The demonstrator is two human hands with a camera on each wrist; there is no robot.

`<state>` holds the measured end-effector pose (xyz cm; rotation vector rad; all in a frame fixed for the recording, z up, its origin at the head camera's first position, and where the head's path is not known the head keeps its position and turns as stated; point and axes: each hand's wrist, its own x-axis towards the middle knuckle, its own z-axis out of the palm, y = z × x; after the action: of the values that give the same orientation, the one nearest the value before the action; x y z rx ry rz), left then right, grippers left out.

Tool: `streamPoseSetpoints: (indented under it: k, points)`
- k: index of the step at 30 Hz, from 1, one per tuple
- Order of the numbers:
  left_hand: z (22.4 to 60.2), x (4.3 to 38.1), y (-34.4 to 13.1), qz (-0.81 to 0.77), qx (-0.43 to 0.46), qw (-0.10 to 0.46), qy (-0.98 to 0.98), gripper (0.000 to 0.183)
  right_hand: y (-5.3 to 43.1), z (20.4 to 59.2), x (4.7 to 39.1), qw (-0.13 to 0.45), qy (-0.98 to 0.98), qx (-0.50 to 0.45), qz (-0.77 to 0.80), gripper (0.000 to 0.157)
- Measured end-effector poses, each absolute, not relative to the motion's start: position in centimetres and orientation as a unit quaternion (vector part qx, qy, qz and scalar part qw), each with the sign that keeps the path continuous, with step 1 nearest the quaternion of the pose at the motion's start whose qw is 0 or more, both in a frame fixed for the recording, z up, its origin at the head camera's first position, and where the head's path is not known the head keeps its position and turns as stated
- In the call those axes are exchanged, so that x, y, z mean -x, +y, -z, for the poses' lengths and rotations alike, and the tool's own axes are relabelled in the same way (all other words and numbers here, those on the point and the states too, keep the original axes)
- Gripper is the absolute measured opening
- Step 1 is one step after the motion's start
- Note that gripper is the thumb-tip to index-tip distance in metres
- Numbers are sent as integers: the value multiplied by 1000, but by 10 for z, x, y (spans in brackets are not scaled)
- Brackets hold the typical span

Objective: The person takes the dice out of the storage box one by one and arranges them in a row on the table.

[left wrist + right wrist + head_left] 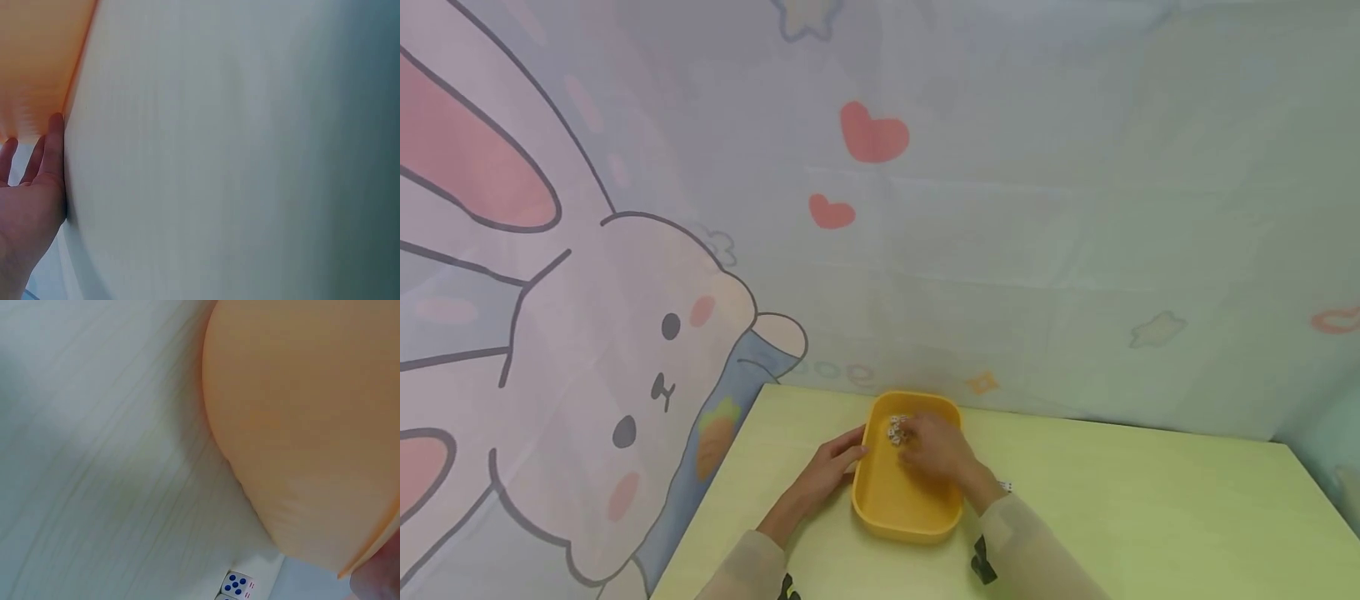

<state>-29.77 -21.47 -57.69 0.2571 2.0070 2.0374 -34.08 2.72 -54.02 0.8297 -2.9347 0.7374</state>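
Container: we record one yellow tray [901, 498], open-topped with rounded corners, sitting upright on the pale yellow-green table [1135, 508] near its far edge. Contents: a small cluster of white dice [895, 432] lies toward the far end of the tray floor, left of centre; the near part of the floor shows bare. We cannot count the cluster, as it is small and partly covered.

Right hand [936, 446]: reaches over the tray's right wall, fingers down inside at the cluster. We cannot tell whether the fingertips pinch a die or merely touch the group.

Left hand [831, 467]: outside the tray, fingers extended and resting against its left wall, grasping nothing.

Outside the container: in the right wrist view we note loose dice [237, 584] on the table just beside the tray, partly cut by the frame; one shows five blue pips, with red pips on an adjoining face.
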Motion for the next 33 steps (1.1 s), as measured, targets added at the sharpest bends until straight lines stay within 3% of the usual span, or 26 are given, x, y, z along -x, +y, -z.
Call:
streamPoseSetpoints:
  k: [14,20,23,33]
  points:
    - [576,298,-214,-695,-89,129,701,58,29,548,345,20,-933,-262,-247,31]
    - [579,300,-213,-701,-83,128,697,59,26,550,346,25,-950,-248,-188,3]
    - [579,301,-213,-700,-80,129,698,58,26,550,347,21,-953,-247,-173,11]
    - [581,303,-213,-701,-72,127,698,57,26,552,349,17,-949,-270,-164,12]
